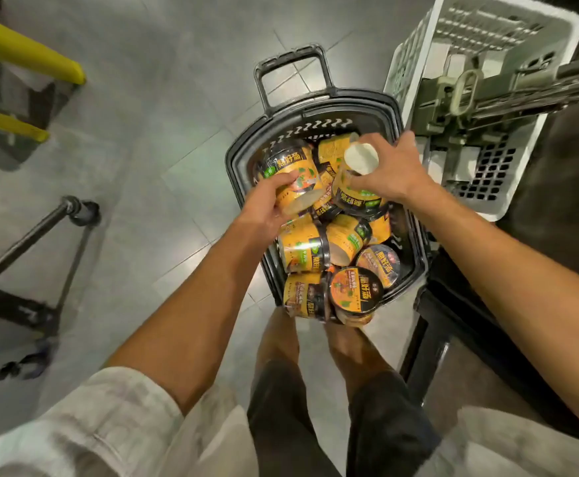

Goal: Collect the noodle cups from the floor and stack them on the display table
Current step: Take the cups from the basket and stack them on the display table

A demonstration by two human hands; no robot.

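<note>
large chinese characters ran along the black band of the noodle cup [286, 166] at the upper left of the basket, too warped to make out for sure. similar characters, upside down, stood on the black band of the cup [357, 197] at the frame's centre, and more on the lid of a cup [351, 292] and on the cup [303, 251] lying on its side lower down. small green badges on the cups were too small to read.
</note>
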